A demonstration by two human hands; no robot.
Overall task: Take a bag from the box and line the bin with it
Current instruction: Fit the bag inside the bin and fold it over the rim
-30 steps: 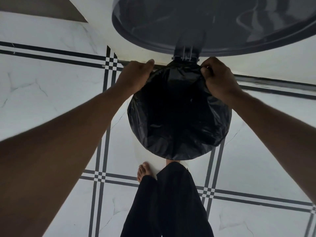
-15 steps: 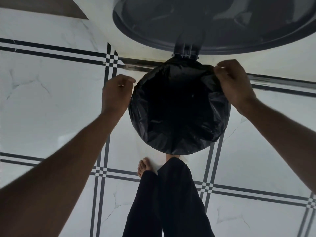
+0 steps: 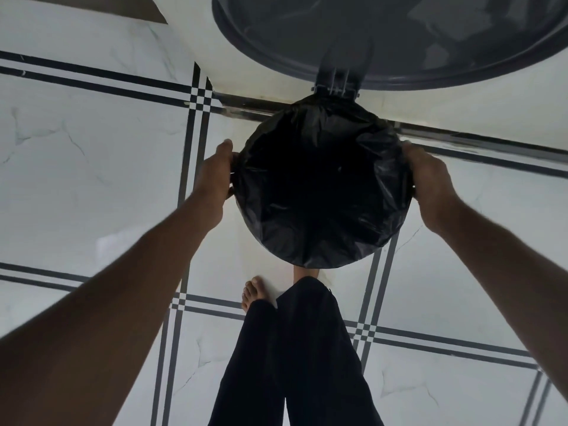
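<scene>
A round bin stands on the floor below me, its rim wrapped all round by a black plastic bag (image 3: 322, 192) that hangs down inside. The bin's dark grey lid (image 3: 384, 35) is swung up and open at the top of the view. My left hand (image 3: 215, 179) presses on the bag at the bin's left side, fingers curled over the folded edge. At the right side my right hand (image 3: 430, 182) grips the bag's edge against the rim. The box of bags is out of view.
White marble-look floor tiles with black double stripes (image 3: 190, 96) surround the bin. A pale wall base (image 3: 461, 109) runs behind it. My legs in black trousers (image 3: 292, 364) and a bare foot (image 3: 255, 290) stand just in front of the bin.
Both hands moved from the back of the rim, near the hinge, down to the bin's left and right sides, and the bag's edge now lies smoother over the rim.
</scene>
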